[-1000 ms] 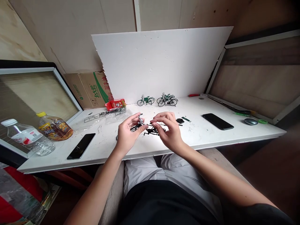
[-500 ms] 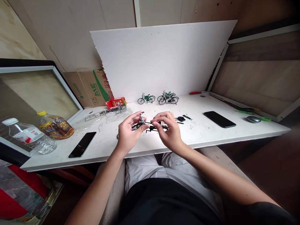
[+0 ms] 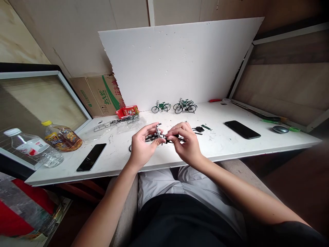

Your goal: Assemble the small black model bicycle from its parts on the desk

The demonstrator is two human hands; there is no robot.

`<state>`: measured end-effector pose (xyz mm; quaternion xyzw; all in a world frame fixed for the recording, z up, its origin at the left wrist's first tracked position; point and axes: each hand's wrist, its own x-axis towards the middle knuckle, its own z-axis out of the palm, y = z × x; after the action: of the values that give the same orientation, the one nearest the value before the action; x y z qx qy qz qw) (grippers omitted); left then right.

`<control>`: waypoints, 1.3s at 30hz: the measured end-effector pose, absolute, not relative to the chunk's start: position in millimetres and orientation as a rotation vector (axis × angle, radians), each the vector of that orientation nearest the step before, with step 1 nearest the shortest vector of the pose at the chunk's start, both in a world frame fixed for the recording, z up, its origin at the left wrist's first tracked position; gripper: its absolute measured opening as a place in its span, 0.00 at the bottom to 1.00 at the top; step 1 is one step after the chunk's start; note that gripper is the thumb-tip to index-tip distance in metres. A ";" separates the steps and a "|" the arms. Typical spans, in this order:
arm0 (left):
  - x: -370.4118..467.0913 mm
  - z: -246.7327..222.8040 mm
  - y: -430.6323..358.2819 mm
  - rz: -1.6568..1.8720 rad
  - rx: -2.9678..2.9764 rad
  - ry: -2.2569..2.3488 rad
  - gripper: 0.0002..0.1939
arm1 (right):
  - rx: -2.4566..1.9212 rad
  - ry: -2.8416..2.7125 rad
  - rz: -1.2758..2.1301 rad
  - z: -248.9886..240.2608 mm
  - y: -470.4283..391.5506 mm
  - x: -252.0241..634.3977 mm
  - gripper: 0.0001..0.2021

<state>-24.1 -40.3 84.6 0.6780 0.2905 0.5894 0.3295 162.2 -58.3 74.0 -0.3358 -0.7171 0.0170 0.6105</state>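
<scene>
Between my hands, above the front part of the table, is a black and silver model bicycle (image 3: 157,134), partly hidden by my fingers. My left hand (image 3: 144,145) is closed around its front end near the handlebar, with thumb and fingers pinching it. My right hand (image 3: 187,141) is closed on the black frame towards the other end, fingertips close to my left thumb. Just right of my right hand lie a small black part (image 3: 199,129) and a thin green part (image 3: 206,127).
Small model bicycles, a green one (image 3: 161,106) and a dark pair (image 3: 185,106), stand before a white foam board (image 3: 180,65). Black plastic frames (image 3: 117,122) lie by a red packet (image 3: 128,111). Two phones (image 3: 92,157), bottles (image 3: 63,136) and a mouse (image 3: 280,129) sit towards the sides.
The view has shifted slightly. Both hands keep their hold on the model bicycle, its handlebar turned a little, and my right fingertips have moved slightly along the frame.
</scene>
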 end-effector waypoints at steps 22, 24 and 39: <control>-19.0 82.5 -39.6 1.491 1.697 0.728 0.33 | -0.832 -1.742 -0.030 72.1 -54.2 167.5 0.10; -20.9 83.5 -37.0 1.472 1.699 0.700 0.34 | -0.809 -1.751 0.004 74.5 -53.1 169.1 0.09; -27.1 74.4 -19.4 1.476 1.544 0.739 0.36 | -0.781 -1.907 -0.034 78.3 -37.5 190.4 0.07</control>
<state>-27.1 -19.4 74.4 0.6178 0.2956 0.5907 0.4265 190.4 -37.5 78.3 -0.3250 -0.7935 -0.0141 0.5143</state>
